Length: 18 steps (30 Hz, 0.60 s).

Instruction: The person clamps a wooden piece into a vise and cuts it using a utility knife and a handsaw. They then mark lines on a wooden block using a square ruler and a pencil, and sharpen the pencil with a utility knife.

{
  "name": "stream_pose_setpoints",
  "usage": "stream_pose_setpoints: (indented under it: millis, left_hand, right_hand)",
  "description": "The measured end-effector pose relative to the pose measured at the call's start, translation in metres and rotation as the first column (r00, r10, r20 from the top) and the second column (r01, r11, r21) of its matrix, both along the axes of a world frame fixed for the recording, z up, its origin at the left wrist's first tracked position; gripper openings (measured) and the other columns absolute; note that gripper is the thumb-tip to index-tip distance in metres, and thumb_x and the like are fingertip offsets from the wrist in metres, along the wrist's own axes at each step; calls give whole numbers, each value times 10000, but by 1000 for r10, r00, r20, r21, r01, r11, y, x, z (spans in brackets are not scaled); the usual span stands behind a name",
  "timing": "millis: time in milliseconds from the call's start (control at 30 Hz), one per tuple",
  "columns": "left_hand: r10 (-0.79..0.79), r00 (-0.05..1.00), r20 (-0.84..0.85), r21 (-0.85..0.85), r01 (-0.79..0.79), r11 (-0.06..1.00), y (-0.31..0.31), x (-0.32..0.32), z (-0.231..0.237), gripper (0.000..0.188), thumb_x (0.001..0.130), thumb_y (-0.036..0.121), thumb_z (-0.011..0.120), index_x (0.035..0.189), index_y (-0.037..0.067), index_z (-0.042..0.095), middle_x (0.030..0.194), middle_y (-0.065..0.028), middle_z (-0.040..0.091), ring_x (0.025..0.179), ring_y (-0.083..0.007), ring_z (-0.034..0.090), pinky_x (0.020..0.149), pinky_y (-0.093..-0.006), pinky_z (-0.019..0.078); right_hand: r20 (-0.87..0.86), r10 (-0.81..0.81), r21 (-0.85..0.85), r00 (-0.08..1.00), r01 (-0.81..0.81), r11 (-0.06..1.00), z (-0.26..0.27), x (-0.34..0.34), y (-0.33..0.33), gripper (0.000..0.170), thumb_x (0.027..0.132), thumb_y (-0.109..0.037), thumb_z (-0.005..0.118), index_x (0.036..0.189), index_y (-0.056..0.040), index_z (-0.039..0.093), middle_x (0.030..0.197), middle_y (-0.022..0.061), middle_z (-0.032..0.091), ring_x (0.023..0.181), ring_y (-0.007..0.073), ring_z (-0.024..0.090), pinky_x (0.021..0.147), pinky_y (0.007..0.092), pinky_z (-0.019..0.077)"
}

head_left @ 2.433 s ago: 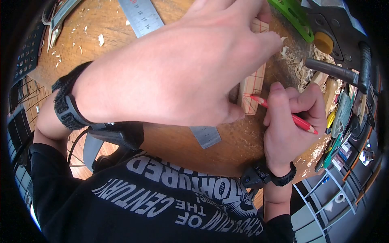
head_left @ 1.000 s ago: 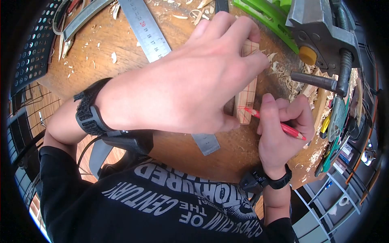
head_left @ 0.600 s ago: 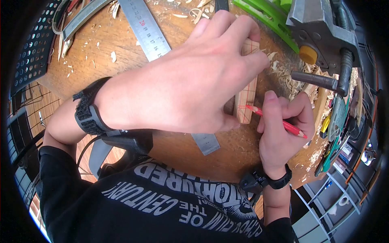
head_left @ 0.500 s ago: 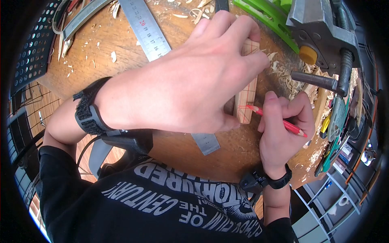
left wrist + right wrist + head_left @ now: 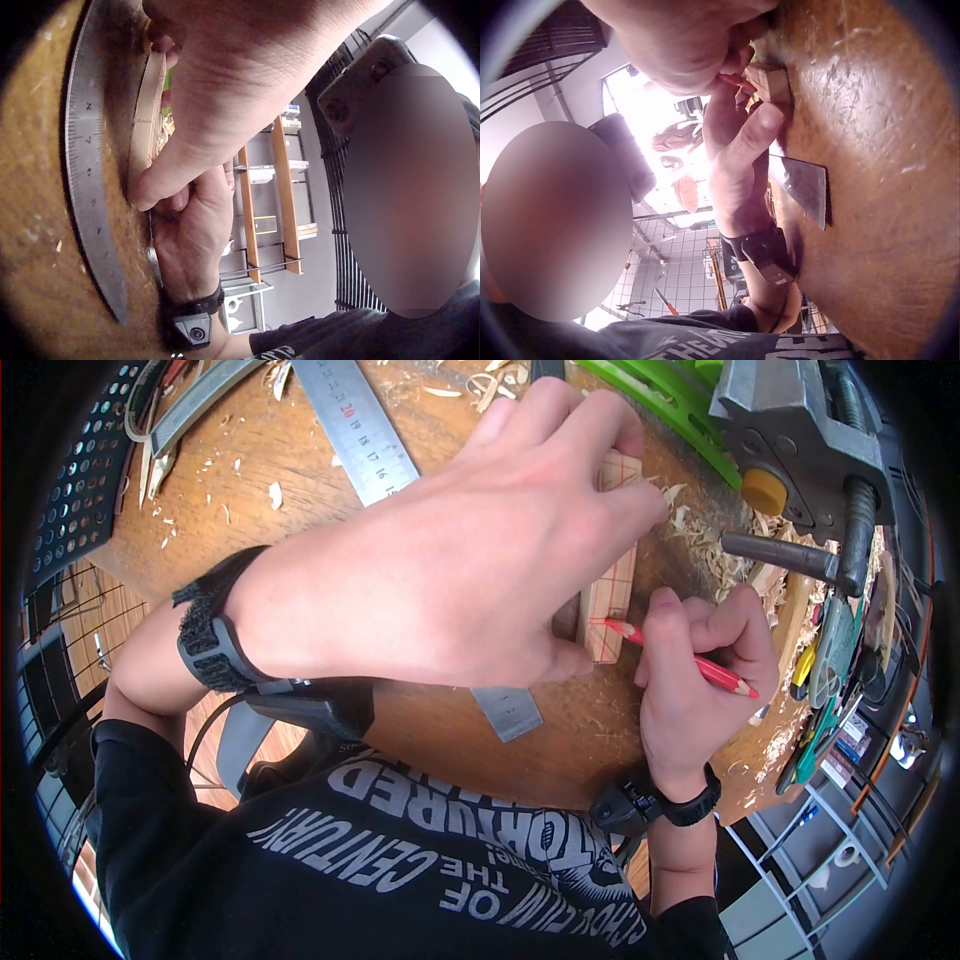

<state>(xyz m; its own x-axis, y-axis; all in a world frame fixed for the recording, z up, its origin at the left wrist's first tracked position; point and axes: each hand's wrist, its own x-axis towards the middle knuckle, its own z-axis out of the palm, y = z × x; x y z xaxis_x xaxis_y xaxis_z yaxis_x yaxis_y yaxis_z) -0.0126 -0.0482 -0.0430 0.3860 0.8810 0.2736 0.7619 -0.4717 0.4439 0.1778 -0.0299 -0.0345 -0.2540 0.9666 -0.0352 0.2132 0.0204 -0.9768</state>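
Note:
My left hand [image 5: 490, 560] reaches across the table and grips a small pale wooden block [image 5: 604, 622] marked with a grid of red lines. The thumb is at the block's near end and the fingers are towards its far end, hiding much of the middle. My right hand [image 5: 700, 685] pinches a red pencil [image 5: 722, 677], its tip right at a red line near the block's near end. A steel ruler [image 5: 360, 440] passes beneath the left forearm. In the left wrist view, the block's side [image 5: 141, 124] stands beside the ruler [image 5: 88, 161].
A metal vise [image 5: 790, 450] with a bar handle [image 5: 780, 555] stands at the back right, near a green tool [image 5: 665, 410] and wood shavings [image 5: 725, 560]. Several hand tools line the right edge. A perforated dark plate [image 5: 80, 490] is at the left.
Over the last half second the pencil tip has shifted slightly left over the block. Both hands keep their hold. Since the oldest frame, the head view has shifted, showing more of the vise.

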Motion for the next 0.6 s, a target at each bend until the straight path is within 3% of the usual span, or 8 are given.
stream_pose_setpoints:
  millis: [33,67,133,333,467,533,600]
  left_hand:
    - [69,997,-38,-39,-71,997,0,2,-2,739,583,150,884,1255,80,583,1314,-190,400,1217,-385,413,1001,-446,418]
    - [69,997,-38,-39,-71,997,-2,3,-4,739,583,150,884,1255,80,583,1314,-190,400,1217,-385,413,1001,-446,418]
    - [66,989,132,4,-67,998,-5,8,2,735,584,153,883,1253,78,586,1317,-191,400,1216,-384,414,998,-449,420]
    - [6,984,180,-20,-2,1000,0,1,9,740,575,152,885,1248,73,588,1322,-201,398,1213,-391,420,993,-450,423]
    - [91,995,50,-191,-80,978,0,6,22,742,571,149,885,1246,70,588,1323,-202,398,1212,-393,424,995,-451,427]
    - [23,953,301,-150,23,988,0,-2,15,739,572,149,884,1244,72,588,1323,-203,398,1212,-393,425,993,-451,435]
    - [34,972,231,-125,-5,992,-1,3,9,739,572,148,885,1244,72,588,1326,-202,397,1212,-392,426,990,-449,442]
  right_hand:
    - [1,0,0,1000,0,1000,0,1,0,386,810,148,636,656,-84,369,570,-56,417,529,-11,351,495,188,287]
    - [11,32,14,999,-33,999,0,1,0,386,813,142,642,656,-85,372,568,-54,429,527,-10,360,495,188,289]
    - [22,65,27,998,-66,997,0,2,0,385,816,135,647,657,-86,375,566,-51,441,526,-10,370,494,188,290]
    - [-2,86,-4,996,-86,996,0,1,0,378,827,115,659,663,-84,384,562,-41,467,522,-7,393,493,187,304]
    - [-6,78,-5,997,-78,997,-1,1,1,379,827,111,665,664,-85,384,563,-42,468,521,-7,400,491,189,309]
    - [-9,76,-6,997,-76,997,-1,1,1,379,827,110,666,665,-85,384,564,-42,469,521,-7,402,490,190,309]
    - [10,77,7,997,-77,997,-2,1,1,379,832,106,664,666,-85,382,566,-45,461,522,-7,397,489,191,308]
